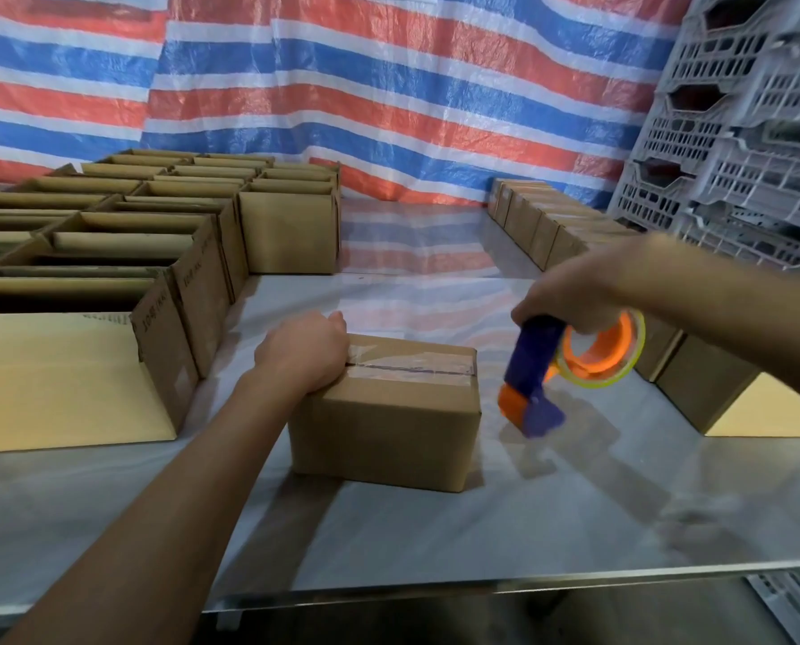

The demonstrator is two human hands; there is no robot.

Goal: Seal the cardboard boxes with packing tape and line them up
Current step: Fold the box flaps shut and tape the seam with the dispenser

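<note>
- A plastic tarp point(388, 86) striped red, blue and white hangs as the wall in front of me, creased, with a soft sheen on its folds.
- My worktable point(435, 542) has a smooth, shiny metal top, and the tarp's stripes are faintly mirrored in its far part.
- On my right, grey plastic crates point(751, 132) with latticed sides are stacked high against the tarp.
- Below the table's near edge, at lower right, I see more grey lattice point(793, 607).

We take this for a packing area in a small warehouse. The shiny sheet-metal worktable point(435, 528) carries ranks of open brown cardboard boxes point(109, 253) on its left and a row of closed brown cardboard boxes point(542, 225) on its right. Behind it hang a red-white-blue striped plastic tarpaulin point(388, 86) and, at its far right, stacked grey slotted plastic crates point(737, 132).
</note>
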